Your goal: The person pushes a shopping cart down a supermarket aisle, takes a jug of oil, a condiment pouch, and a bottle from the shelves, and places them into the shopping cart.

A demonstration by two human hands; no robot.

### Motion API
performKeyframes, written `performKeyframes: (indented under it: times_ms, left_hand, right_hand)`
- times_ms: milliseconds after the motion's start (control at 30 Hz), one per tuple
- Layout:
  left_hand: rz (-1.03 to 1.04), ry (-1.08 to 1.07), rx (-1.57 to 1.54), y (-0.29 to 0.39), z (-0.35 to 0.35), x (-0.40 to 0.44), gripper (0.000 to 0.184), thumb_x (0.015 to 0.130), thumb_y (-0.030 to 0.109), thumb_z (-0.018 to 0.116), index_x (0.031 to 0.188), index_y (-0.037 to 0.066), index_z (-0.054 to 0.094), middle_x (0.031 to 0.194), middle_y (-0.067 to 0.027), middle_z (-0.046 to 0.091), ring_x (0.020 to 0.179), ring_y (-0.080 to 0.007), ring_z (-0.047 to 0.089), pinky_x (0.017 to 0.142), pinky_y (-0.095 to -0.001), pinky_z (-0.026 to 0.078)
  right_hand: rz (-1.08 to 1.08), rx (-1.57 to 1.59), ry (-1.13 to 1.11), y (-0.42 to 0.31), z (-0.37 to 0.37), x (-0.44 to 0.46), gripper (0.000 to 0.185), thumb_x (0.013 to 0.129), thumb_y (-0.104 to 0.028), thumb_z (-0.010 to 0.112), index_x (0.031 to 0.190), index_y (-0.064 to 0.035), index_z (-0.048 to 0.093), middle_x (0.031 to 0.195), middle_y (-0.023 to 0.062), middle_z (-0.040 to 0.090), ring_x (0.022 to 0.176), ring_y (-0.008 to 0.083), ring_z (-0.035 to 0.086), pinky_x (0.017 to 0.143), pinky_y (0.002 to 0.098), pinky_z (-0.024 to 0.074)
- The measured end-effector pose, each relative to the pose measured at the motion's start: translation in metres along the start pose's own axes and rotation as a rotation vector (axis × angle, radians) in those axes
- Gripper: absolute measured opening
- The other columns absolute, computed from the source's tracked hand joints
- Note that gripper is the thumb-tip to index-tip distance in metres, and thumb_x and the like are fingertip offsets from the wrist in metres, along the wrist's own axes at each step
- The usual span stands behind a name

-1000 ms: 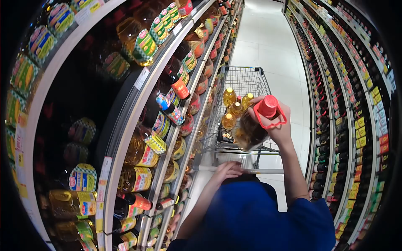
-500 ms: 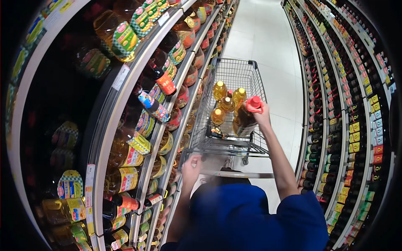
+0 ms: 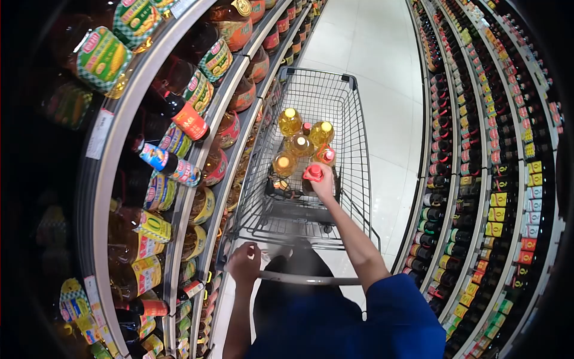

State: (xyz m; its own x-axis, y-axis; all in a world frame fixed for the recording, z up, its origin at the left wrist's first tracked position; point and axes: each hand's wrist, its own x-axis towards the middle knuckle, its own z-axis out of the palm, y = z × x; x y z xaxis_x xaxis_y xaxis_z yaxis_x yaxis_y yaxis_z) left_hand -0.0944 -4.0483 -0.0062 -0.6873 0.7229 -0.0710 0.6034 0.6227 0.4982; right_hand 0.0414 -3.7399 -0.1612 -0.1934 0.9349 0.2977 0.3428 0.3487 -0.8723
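Note:
My right hand (image 3: 323, 182) is closed around the neck of a large oil bottle (image 3: 313, 173) with a red cap. The bottle is upright inside the shopping cart (image 3: 353, 119); my hand and the cap hide most of its body. Just ahead of it stands another red-capped bottle (image 3: 326, 154). Several yellow oil bottles with pale caps, among them one oil bottle (image 3: 290, 122), are grouped in the cart's middle. To the left, my left hand (image 3: 244, 263) hovers beside the cart handle (image 3: 311, 279), fingers loosely curled with a gap and nothing in them.
Shelves of large oil bottles (image 3: 194, 240) run close along the left, with small bottles (image 3: 170, 164) sticking out from the shelf edge. On the right stands a shelf of dark bottles (image 3: 439, 197). Pale floor (image 3: 388, 72) stretches ahead between them.
My right hand has brought the red-capped bottle left and down, further into the cart. My left hand has shifted lower and left. Another red-capped bottle now shows, and the view has shifted.

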Motion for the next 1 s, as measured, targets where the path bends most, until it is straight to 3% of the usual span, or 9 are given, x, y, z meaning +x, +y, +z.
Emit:
performKeyframes:
  times_ms: [100, 167, 233, 267, 433, 567, 600, 867, 1000]
  left_hand:
    - [-0.067, -0.016, 0.047, 0.008, -0.003, 0.005, 0.006, 0.082, 0.022, 0.07, 0.084, 0.017, 0.07, 0.07, -0.0013, 0.067, 0.067, -0.0234, 0.066, 0.062, -0.0383, 0.051]
    - [-0.074, -0.009, 0.031, 0.006, -0.001, 0.005, 0.005, 0.082, 0.021, 0.07, 0.081, 0.016, 0.07, 0.068, -0.0006, 0.066, 0.065, -0.0231, 0.066, 0.06, -0.0376, 0.051]
    - [-0.124, -0.033, 0.078, 0.021, -0.009, 0.01, 0.005, 0.082, 0.021, 0.069, 0.083, 0.016, 0.07, 0.066, -0.001, 0.066, 0.062, -0.0215, 0.066, 0.057, -0.0363, 0.051]
    - [-0.117, -0.027, 0.084, 0.022, -0.007, 0.011, 0.005, 0.082, 0.02, 0.069, 0.083, 0.016, 0.07, 0.067, -0.0008, 0.066, 0.062, -0.0211, 0.066, 0.057, -0.036, 0.051]
    - [-0.109, -0.045, 0.069, 0.025, -0.012, 0.008, 0.007, 0.082, 0.024, 0.069, 0.084, 0.017, 0.069, 0.071, -0.0004, 0.067, 0.066, -0.0227, 0.067, 0.06, -0.0376, 0.052]
    - [-0.138, -0.104, 0.08, 0.029, -0.023, 0.008, 0.01, 0.082, 0.027, 0.068, 0.083, 0.017, 0.068, 0.071, -0.0024, 0.066, 0.069, -0.0257, 0.067, 0.062, -0.0406, 0.052]
    - [-0.125, -0.097, 0.089, 0.024, -0.02, 0.006, 0.011, 0.083, 0.028, 0.068, 0.083, 0.017, 0.068, 0.071, -0.0027, 0.066, 0.069, -0.026, 0.067, 0.062, -0.0409, 0.052]
    - [0.034, -0.118, -0.027, -0.003, -0.006, 0.006, 0.014, 0.082, 0.028, 0.065, 0.086, 0.016, 0.067, 0.08, -0.0033, 0.069, 0.074, -0.03, 0.068, 0.067, -0.0433, 0.054]
    - [0.053, -0.183, -0.063, 0.003, -0.022, 0.011, 0.017, 0.083, 0.031, 0.064, 0.091, 0.016, 0.068, 0.083, -0.0044, 0.07, 0.077, -0.0313, 0.069, 0.07, -0.0452, 0.055]
  right_hand:
    - [0.209, 0.014, 0.072, 0.043, 0.022, -0.007, 0.028, 0.07, -0.01, 0.08, 0.095, -0.005, 0.07, 0.096, 0.0126, 0.07, 0.097, 0.033, 0.062, 0.09, 0.0422, 0.0491]
    - [0.297, 0.029, -0.065, 0.085, 0.033, -0.02, 0.028, 0.071, -0.011, 0.078, 0.096, -0.005, 0.069, 0.096, 0.0139, 0.069, 0.095, 0.0349, 0.061, 0.086, 0.0417, 0.0489]
    - [0.093, -0.181, -0.105, 0.053, 0.023, -0.026, 0.029, 0.071, -0.011, 0.077, 0.098, -0.0054, 0.067, 0.1, 0.0128, 0.068, 0.098, 0.0353, 0.06, 0.085, 0.0421, 0.0488]
    - [0.122, -0.169, -0.307, 0.057, 0.023, -0.026, 0.04, 0.072, -0.011, 0.078, 0.108, -0.0057, 0.063, 0.107, 0.0138, 0.064, 0.104, 0.0356, 0.056, 0.095, 0.0435, 0.0449]
    - [-0.135, -0.222, -0.58, 0.049, 0.016, -0.047, 0.057, 0.069, -0.01, 0.079, 0.121, -0.0074, 0.056, 0.121, 0.0132, 0.06, 0.112, 0.039, 0.053, 0.101, 0.0457, 0.0416]
    - [0.0, -0.337, -0.821, 0.048, 0.005, -0.046, 0.081, 0.07, -0.015, 0.081, 0.139, -0.0054, 0.042, 0.14, 0.0187, 0.047, 0.13, 0.0388, 0.045, 0.11, 0.0441, 0.0365]
    - [-0.029, -0.315, -0.777, 0.057, 0.002, -0.05, 0.082, 0.071, -0.016, 0.081, 0.14, -0.0053, 0.039, 0.132, 0.0219, 0.052, 0.122, 0.0431, 0.05, 0.106, 0.0458, 0.0415]
    - [0.105, -0.175, -0.872, -0.031, -0.102, -0.061, 0.063, 0.093, -0.03, 0.066, 0.143, 0.0004, 0.043, 0.136, 0.0256, 0.054, 0.127, 0.0372, 0.053, 0.104, 0.0401, 0.0441]
    - [0.251, -0.228, -0.759, -0.074, -0.142, -0.089, 0.052, 0.098, -0.033, 0.058, 0.138, 0.0003, 0.05, 0.128, 0.0242, 0.06, 0.115, 0.0357, 0.061, 0.098, 0.0385, 0.0481]
